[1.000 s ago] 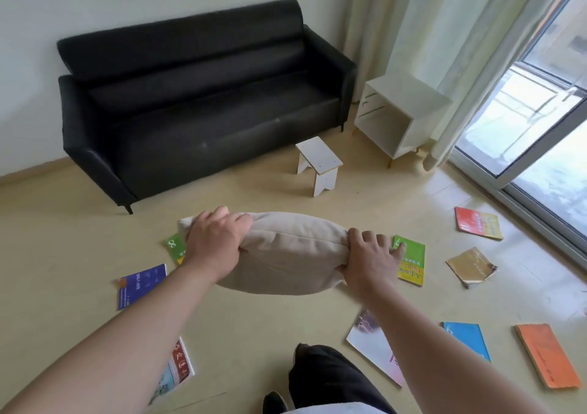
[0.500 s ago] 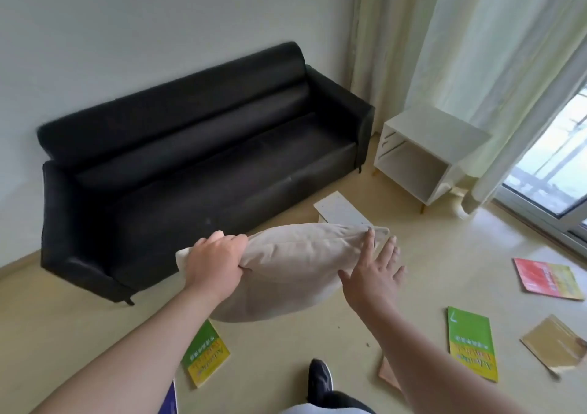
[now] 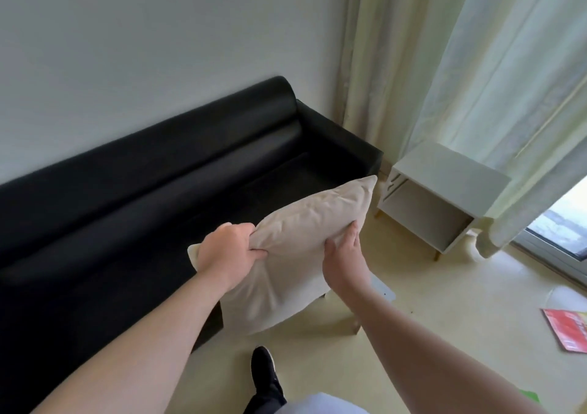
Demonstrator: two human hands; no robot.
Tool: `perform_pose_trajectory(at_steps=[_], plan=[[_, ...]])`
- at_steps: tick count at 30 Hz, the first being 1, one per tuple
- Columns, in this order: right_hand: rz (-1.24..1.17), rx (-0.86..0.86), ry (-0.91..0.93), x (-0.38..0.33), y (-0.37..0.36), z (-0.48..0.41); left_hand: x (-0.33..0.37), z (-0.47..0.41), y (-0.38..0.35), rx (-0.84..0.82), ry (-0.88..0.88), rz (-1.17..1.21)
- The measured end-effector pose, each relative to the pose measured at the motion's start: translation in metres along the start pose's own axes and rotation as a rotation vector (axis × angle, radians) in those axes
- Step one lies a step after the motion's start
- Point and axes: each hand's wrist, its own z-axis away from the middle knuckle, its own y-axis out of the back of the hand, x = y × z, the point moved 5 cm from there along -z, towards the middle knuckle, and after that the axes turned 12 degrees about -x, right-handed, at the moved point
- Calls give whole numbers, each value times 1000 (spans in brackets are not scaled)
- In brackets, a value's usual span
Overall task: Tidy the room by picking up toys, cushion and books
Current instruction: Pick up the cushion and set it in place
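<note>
**Cushion airborne, sofa dead ahead**

Nearest us, our left grip (image 3: 227,251) is bunched tight on the left corner of the cushion (image 3: 301,239). Our right grip (image 3: 343,261) presses its right side, fingers fairly straight. We hold it mid-air, long axis tilting up-right. It's beige, soft and creased. The sofa (image 3: 158,197) seat lies just beyond.
</note>
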Motion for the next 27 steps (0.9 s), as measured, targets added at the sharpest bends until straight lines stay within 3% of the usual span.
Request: perform_pose_trajectory(at_steps=[12, 18, 27], plan=[[-46, 7, -127, -112, -3, -207, -28, -267, 63, -163, -104, 112], [-87, 21, -126, -136, 18, -333, -36, -402, 55, -270, -56, 266], [-100, -130, -180, -141, 27, -542, -46, -589, 23, -353, 33, 296]])
